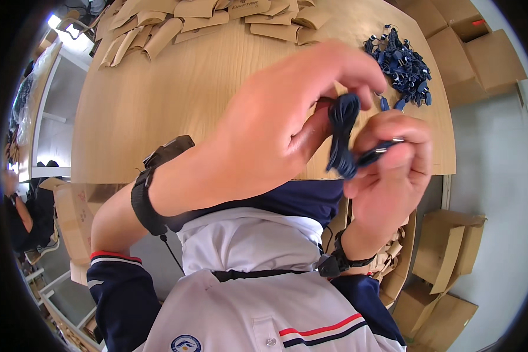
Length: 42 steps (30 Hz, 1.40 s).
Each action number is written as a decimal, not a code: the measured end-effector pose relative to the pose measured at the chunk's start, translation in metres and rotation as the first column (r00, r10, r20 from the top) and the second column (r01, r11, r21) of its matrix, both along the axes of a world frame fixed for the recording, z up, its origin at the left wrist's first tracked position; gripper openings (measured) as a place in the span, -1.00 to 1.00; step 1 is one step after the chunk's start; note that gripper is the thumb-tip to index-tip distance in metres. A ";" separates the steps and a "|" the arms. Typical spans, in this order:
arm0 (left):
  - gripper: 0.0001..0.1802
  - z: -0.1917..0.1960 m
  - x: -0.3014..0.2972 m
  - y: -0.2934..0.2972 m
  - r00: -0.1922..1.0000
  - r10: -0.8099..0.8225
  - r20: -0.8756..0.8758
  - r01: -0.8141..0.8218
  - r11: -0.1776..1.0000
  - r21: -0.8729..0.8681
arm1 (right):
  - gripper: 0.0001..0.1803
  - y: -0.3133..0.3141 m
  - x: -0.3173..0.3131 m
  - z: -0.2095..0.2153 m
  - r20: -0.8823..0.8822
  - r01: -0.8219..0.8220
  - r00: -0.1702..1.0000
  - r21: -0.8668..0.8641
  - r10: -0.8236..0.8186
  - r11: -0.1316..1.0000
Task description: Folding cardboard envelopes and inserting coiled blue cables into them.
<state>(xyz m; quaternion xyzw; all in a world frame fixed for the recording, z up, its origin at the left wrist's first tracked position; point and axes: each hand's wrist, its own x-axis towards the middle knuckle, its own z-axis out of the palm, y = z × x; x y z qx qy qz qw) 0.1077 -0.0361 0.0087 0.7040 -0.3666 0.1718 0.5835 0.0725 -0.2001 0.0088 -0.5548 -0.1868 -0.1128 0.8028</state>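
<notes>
A dark blue earphone cord (342, 132), wound into a narrow looped bundle, hangs between my two hands above the table's near edge. My left hand (296, 108) reaches across from the left, its fingers curled and its thumb against the upper part of the bundle. On the right, my right hand (398, 155) is closed on the plug end of the same cord, pinched between thumb and fingers. Two short metal pins of the plug (381, 150) stick out of that grip. Part of the bundle's lower end is beside the right fingers. Both hands are slightly blurred.
A tangled pile of dark blue earphones (402, 66) lies at the table's far right. Folded brown cardboard sleeves (217, 17) are heaped along the far side of the wooden table (176, 100). Open cardboard boxes (475, 56) stand at the right, and another box (446, 249) lower down.
</notes>
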 end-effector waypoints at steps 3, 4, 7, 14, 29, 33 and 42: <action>-0.47 0.008 -0.004 0.005 0.969 0.008 -0.248 -0.015 1.000 -0.027 | -0.65 0.011 -0.003 0.009 -0.205 -0.008 0.979 -0.084 -0.009 0.996; -0.45 0.009 -0.005 0.007 0.945 0.033 -0.324 -0.037 0.999 -0.006 | -0.58 0.019 -0.001 0.012 -0.235 0.038 0.970 -0.120 -0.065 0.992; -0.42 0.009 -0.008 0.014 0.944 0.164 -0.287 -0.139 0.985 0.106 | -0.57 0.013 0.001 0.018 -0.300 -0.124 0.952 -0.215 0.055 0.969; -0.73 0.011 -0.026 0.020 0.947 0.142 -0.287 -0.006 0.905 0.426 | -0.70 0.008 -0.006 0.004 -0.032 0.351 0.913 -0.442 -0.406 0.825; -0.75 0.010 -0.017 0.052 0.823 0.004 -0.568 0.245 0.900 0.361 | -0.71 0.012 0.038 0.007 0.416 0.280 0.904 -0.399 -0.100 0.873; -0.55 0.003 -0.026 0.089 0.857 0.215 -0.469 0.036 0.882 0.470 | -0.68 0.018 0.034 0.018 0.432 0.183 0.899 -0.522 0.073 0.833; -0.65 -0.059 0.061 0.300 0.483 0.784 0.390 -0.511 -0.109 0.853 | -0.67 0.017 0.055 0.041 0.613 0.291 0.784 -0.501 0.096 0.815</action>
